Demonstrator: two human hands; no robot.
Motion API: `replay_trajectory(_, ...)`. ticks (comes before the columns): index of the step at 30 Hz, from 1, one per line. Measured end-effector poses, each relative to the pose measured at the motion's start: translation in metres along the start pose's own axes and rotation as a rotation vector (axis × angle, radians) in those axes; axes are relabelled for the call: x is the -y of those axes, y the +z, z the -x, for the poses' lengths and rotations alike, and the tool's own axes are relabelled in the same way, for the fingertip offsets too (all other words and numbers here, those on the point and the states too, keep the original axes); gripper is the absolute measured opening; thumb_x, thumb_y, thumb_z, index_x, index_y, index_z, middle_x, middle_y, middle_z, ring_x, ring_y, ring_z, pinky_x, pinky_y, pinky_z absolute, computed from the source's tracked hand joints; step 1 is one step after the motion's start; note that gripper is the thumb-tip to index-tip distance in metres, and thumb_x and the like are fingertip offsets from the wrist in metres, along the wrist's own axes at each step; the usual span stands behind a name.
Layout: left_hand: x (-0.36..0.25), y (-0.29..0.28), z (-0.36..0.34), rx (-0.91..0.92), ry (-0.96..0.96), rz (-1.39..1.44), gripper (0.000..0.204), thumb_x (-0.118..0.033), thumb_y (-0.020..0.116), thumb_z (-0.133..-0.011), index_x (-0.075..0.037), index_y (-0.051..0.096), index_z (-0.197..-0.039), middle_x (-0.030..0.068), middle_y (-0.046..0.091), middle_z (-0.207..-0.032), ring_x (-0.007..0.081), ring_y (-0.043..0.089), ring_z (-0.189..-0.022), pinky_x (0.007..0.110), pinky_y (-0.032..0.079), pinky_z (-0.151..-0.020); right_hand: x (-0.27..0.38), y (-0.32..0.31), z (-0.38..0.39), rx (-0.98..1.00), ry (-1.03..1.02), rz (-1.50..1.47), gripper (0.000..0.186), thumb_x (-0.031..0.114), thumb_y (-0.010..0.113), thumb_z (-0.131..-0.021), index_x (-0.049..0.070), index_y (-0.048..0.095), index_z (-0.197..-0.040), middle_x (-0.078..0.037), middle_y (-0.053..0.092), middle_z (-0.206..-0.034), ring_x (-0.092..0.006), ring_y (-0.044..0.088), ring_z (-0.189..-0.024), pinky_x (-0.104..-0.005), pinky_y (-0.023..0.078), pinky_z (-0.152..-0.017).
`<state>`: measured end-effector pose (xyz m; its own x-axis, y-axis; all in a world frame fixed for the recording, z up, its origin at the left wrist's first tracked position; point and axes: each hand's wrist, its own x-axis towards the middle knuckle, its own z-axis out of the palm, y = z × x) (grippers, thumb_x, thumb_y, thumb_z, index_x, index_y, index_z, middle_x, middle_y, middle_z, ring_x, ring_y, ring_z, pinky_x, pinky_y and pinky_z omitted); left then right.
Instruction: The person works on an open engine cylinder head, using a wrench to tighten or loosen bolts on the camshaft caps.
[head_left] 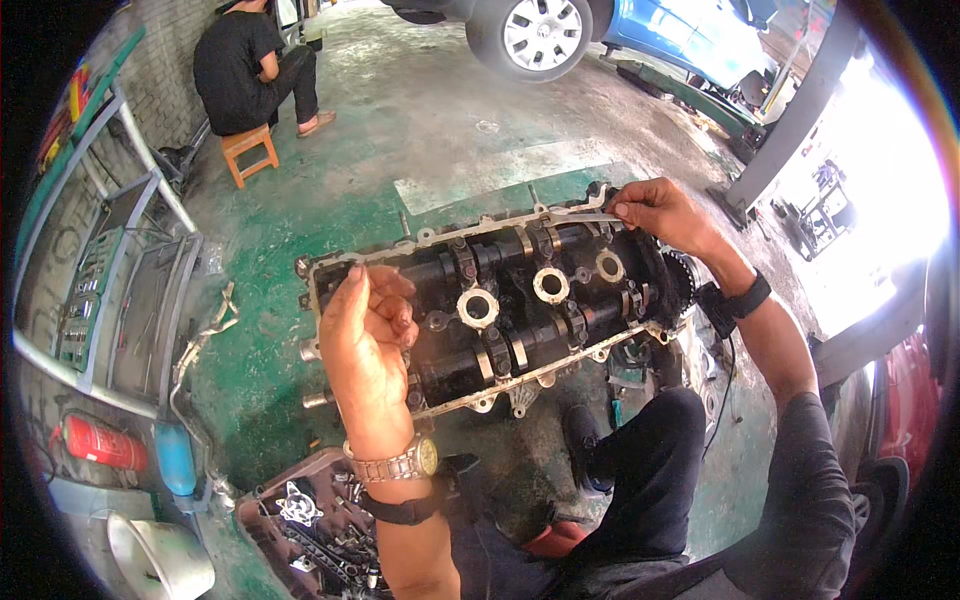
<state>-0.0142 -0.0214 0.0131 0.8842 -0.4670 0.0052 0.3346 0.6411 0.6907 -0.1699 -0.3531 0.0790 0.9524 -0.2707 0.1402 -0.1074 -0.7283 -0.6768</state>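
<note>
right hand [660, 212]: thumb and fingers pinched on a thin metal strip [585, 217], which lies low over the far edge of the cylinder head [513, 300], near that part's right end. left hand [375, 320]: loosely curled above the left end of the same part, palm turned inward; cannot tell whether it holds or touches anything. cylinder head sits in front of the person, above the green floor [265, 350], with a brown parts tray [310, 466] near its lower left.

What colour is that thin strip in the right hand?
The thin strip is light silvery grey; the head view shows it.
</note>
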Motion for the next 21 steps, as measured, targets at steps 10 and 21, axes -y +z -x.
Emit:
replay_trajectory(10, -0.002, 0.001, 0.001, 0.002, 0.001, -0.006, 0.026, -0.026, 0.054, -0.093, -0.001, 0.061, -0.09, 0.0103, 0.063, -0.077, 0.0109, 0.051, -0.055, 0.023, 0.036, -0.043, 0.013, 0.002, 0.001, 0.049, 0.036, 0.017, 0.019, 0.015, 0.057, -0.091, -0.002, 0.065, -0.095, 0.002, 0.055, -0.073, -0.0055, 0.046, -0.066, -0.0202, 0.036, -0.057)
replay_trajectory(21, 0.0, 0.001, 0.001, -0.025, 0.007, 0.0, 0.027, -0.027, 0.054, -0.093, -0.001, 0.062, -0.089, 0.01, 0.063, -0.076, 0.0107, 0.052, -0.054, 0.022, 0.038, -0.043, 0.025, 0.019, 0.023, -0.058, 0.162, 0.271, 0.023, 0.02, 0.058, -0.087, 0.001, 0.064, -0.099, -0.013, 0.062, -0.083, -0.0209, 0.058, -0.075, -0.0329, 0.046, -0.069)
